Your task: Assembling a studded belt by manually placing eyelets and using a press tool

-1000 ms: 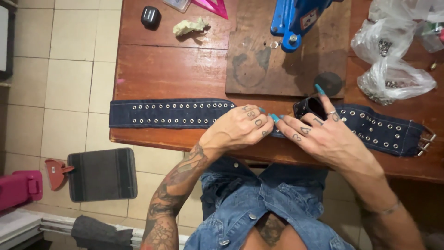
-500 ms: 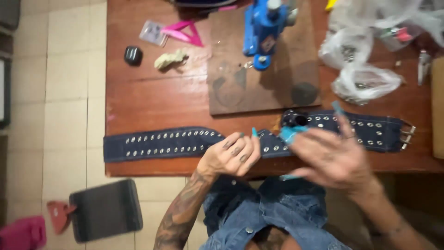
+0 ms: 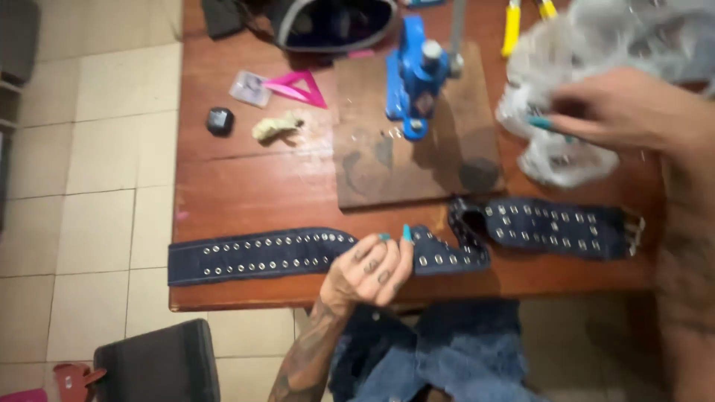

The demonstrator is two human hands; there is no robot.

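Right hand [image 3: 618, 112] now off the studded denim belt [image 3: 261, 253], fingers in the clear plastic bag [image 3: 566, 149]; left hand [image 3: 370, 269] pressed loosely on the belt

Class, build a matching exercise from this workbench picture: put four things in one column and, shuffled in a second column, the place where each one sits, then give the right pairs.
Things:
1. blue press tool
2. studded denim belt
3. pink triangle
4. clear plastic bag

Places:
A. under the right hand, at the table's right side
B. along the near edge of the table, under the left hand
C. standing on the wooden board
D. at the far left of the table, near a small black object

Pairs: 1-C, 2-B, 3-D, 4-A
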